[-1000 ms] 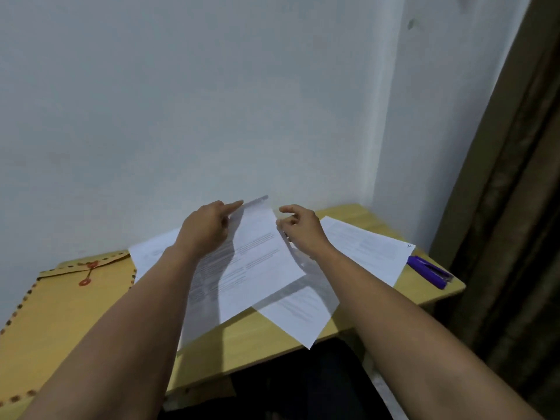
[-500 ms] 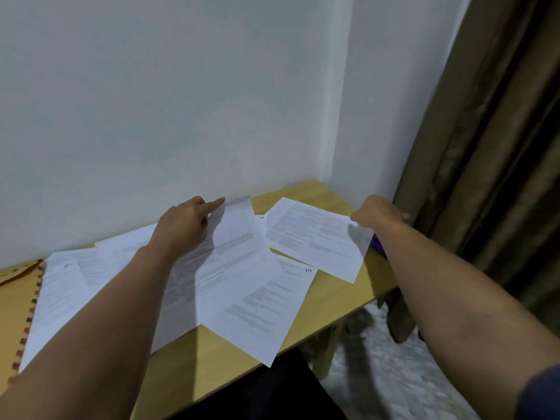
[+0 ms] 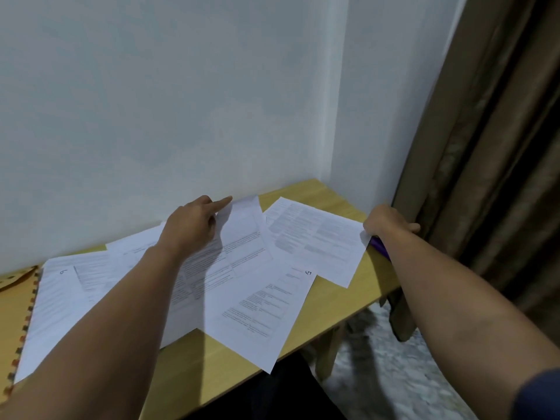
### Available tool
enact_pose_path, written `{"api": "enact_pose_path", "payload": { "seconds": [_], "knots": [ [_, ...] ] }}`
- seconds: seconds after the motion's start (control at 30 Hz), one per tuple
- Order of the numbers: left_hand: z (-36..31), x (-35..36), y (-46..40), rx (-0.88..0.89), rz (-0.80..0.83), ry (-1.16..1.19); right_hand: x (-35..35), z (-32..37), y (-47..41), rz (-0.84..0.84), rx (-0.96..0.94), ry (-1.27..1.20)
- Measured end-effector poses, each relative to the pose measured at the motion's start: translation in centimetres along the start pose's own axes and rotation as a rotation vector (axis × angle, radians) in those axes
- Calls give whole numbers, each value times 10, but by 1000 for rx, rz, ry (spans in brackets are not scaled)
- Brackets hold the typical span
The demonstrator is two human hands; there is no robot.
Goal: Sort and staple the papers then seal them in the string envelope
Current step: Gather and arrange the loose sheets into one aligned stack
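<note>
Several printed white sheets lie fanned across the wooden table [image 3: 339, 310]. My left hand [image 3: 191, 228] holds the top edge of the middle sheet [image 3: 242, 237] near the wall, index finger stretched along it. My right hand [image 3: 385, 222] grips the far right corner of the rightmost sheet [image 3: 315, 237], right above the purple stapler [image 3: 380, 248], which is mostly hidden under hand and paper. A sheet marked 5 [image 3: 266, 310] overhangs the table's front edge. A sheet marked 6 [image 3: 69, 292] lies at the left over the brown string envelope [image 3: 12, 316].
The table stands in a corner between two pale walls. A brown curtain [image 3: 491, 147] hangs close on the right. A speckled floor [image 3: 394, 374] shows beyond the table's right end, beside a table leg [image 3: 327, 350].
My right hand left the middle sheet and went right to the far sheet's corner by the stapler. The camera turned right, so the envelope slid to the left edge. My left hand stayed put.
</note>
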State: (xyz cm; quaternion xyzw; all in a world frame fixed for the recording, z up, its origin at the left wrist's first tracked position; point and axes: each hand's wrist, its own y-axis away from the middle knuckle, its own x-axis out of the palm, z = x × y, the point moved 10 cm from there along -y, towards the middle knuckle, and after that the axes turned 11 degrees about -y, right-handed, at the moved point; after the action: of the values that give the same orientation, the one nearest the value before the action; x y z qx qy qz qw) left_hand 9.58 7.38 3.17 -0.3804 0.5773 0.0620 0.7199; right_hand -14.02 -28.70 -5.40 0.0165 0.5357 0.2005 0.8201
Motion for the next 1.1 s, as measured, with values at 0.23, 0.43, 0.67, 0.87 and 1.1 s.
{"api": "enact_pose_path", "payload": {
  "seconds": [0.23, 0.43, 0.67, 0.87, 1.1],
  "knots": [
    [-4, -28, 1, 3, -17, 1, -29, 29, -3, -153, -202, -424],
    [-6, -75, 6, -21, -55, -19, -91, 103, 51, -138, -593, -964],
    [5, -154, 25, -39, -136, -46, -136, 193, 151, 33, -912, -1081],
    [18, -230, 52, -80, -255, -19, -134, 245, 243, 330, -1045, -1090],
    [20, -259, 76, -71, -296, -48, -85, 258, 298, 639, -918, -1086]
  ]
}}
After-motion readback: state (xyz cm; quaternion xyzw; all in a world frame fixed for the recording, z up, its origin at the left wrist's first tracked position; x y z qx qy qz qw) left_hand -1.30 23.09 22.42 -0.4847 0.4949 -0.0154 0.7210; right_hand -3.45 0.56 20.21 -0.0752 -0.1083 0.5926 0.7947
